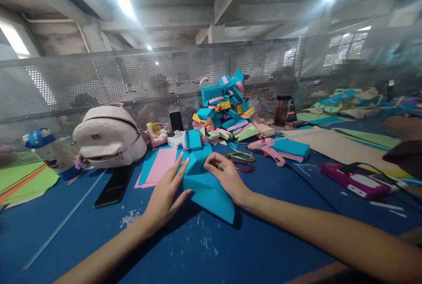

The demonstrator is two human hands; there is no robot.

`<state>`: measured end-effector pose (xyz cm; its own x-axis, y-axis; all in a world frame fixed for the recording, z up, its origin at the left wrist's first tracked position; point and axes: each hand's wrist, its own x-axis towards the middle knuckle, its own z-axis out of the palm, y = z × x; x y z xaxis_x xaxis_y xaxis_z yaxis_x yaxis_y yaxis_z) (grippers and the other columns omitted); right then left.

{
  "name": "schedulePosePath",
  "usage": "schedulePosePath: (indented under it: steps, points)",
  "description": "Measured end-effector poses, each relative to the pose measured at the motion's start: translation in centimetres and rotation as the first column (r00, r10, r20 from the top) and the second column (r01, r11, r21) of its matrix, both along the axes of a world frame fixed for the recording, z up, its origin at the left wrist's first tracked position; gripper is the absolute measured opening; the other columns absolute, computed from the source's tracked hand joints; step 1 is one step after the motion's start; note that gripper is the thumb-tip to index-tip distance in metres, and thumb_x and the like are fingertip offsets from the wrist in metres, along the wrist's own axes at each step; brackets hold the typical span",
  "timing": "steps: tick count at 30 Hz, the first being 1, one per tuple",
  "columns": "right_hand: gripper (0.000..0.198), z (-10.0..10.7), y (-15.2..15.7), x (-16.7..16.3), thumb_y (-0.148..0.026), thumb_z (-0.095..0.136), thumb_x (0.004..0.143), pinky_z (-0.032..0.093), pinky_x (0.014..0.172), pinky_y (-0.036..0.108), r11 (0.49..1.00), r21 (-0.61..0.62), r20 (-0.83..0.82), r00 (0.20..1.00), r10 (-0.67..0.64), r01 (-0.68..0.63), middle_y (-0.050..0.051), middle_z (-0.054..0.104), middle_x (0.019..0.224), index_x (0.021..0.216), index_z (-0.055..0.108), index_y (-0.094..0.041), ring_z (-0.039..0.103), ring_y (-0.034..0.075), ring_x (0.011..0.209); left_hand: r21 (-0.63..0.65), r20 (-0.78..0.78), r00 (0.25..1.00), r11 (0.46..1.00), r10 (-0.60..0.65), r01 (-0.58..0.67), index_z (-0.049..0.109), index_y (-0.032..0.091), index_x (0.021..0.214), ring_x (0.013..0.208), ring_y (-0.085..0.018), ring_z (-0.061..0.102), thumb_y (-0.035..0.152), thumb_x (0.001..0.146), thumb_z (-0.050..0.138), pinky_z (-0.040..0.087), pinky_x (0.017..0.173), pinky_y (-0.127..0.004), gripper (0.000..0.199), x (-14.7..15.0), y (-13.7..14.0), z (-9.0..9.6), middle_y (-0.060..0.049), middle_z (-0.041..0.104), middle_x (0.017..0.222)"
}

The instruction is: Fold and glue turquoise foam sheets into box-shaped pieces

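Observation:
A blue craft sheet (207, 191) lies bent in front of me, with a raised fold at its upper end and its near edge curving up off the table. My right hand (227, 176) pinches the sheet's upper right side between thumb and curled fingers. Along the sheet's left side, my left hand (168, 189) rests with fingers stretched and thumb apart, not gripping it. Just beyond the fold sits a small blue piece with a pink band (193, 140). Scissors with yellow and red handles (242, 162) lie right of my right hand, near a pink glue gun (268, 150).
A pile of blue, pink and yellow pieces (227, 112) stands at the back. To the left are pink sheets (161, 165), a black phone (114, 186), a white backpack (108, 136) and a bottle (49, 154). A magenta power box (356, 180) with cables sits right, near another person's arm.

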<state>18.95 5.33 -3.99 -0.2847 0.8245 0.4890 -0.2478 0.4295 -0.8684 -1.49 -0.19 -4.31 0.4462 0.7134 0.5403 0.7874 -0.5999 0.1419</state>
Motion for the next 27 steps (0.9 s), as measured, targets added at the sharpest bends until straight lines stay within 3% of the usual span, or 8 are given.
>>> schedulePosePath:
  steps: [4,6,10,12,15,20,27]
  points:
    - [0.027,0.2,-0.1,0.0,-0.044,0.065,0.082,0.044,0.068,0.028,1.000,0.028,0.019,1.000,0.003,-0.003,-0.001,0.054,0.073,0.075,0.056,-0.020,0.053,0.015,0.072,0.159,-0.181,0.983,0.987,0.036,-0.007,0.004,0.027,0.152,0.141,-0.034,0.026,0.032,0.090,0.057,0.023,0.113,-0.056,0.082,0.0,0.1,0.2,-0.013,0.016,0.158]
    - [0.025,0.3,-0.2,0.1,-0.043,0.065,0.082,0.044,0.070,0.028,0.999,0.045,0.031,0.999,0.003,-0.005,-0.001,0.055,0.075,0.076,0.057,-0.020,0.053,0.016,0.073,0.149,-0.164,0.986,0.989,0.016,0.009,0.002,0.026,0.152,0.141,-0.034,0.025,0.032,0.088,0.059,0.021,0.114,-0.057,0.085,0.1,0.1,0.0,-0.013,0.018,0.157]
    - [0.021,0.6,-0.1,0.3,-0.039,0.067,0.081,0.045,0.071,0.028,0.998,0.067,0.049,0.999,0.020,-0.023,-0.001,0.057,0.077,0.078,0.059,-0.020,0.055,0.015,0.074,-0.058,0.202,0.978,0.997,-0.042,0.055,0.002,0.027,0.152,0.142,-0.032,0.025,0.034,0.090,0.056,0.029,0.114,-0.049,0.082,0.1,0.2,-0.7,-0.010,0.016,0.158]
    - [0.020,0.7,0.1,0.4,-0.037,0.069,0.080,0.045,0.070,0.028,0.996,0.082,0.058,0.998,0.020,-0.024,-0.001,0.058,0.076,0.077,0.059,-0.020,0.055,0.015,0.072,-0.138,0.377,0.926,0.987,-0.025,0.083,0.013,0.029,0.151,0.140,-0.032,0.030,0.034,0.089,0.059,0.031,0.113,-0.051,0.078,0.0,0.5,-1.1,-0.009,0.025,0.156]
    - [0.017,0.8,0.5,0.6,-0.033,0.069,0.081,0.045,0.069,0.027,0.992,0.125,0.085,0.996,-0.019,0.009,-0.001,0.058,0.075,0.078,0.060,-0.019,0.054,0.014,0.070,-0.237,0.490,0.872,0.963,0.005,0.127,0.034,0.028,0.145,0.133,-0.033,0.042,0.033,0.085,0.064,0.039,0.107,-0.053,0.067,-0.3,0.9,-1.4,-0.010,0.044,0.147]
    - [0.010,0.7,1.1,0.8,-0.027,0.065,0.084,0.045,0.072,0.027,0.978,0.197,0.125,0.987,-0.096,0.070,0.000,0.060,0.079,0.079,0.061,-0.019,0.056,0.015,0.074,-0.258,0.486,0.874,0.958,0.020,0.122,0.038,0.026,0.144,0.131,-0.031,0.045,0.034,0.085,0.063,0.040,0.107,-0.048,0.064,-0.6,0.9,-1.5,-0.008,0.050,0.142]
    - [0.012,0.7,0.8,0.7,-0.028,0.064,0.084,0.045,0.072,0.027,0.973,0.222,0.134,0.986,-0.095,0.064,0.000,0.060,0.080,0.077,0.060,-0.019,0.056,0.015,0.075,-0.142,0.395,0.919,0.987,-0.015,0.078,0.021,0.032,0.150,0.138,-0.024,0.036,0.031,0.095,0.048,0.030,0.113,-0.040,0.060,0.1,0.2,-1.0,-0.004,0.037,0.152]
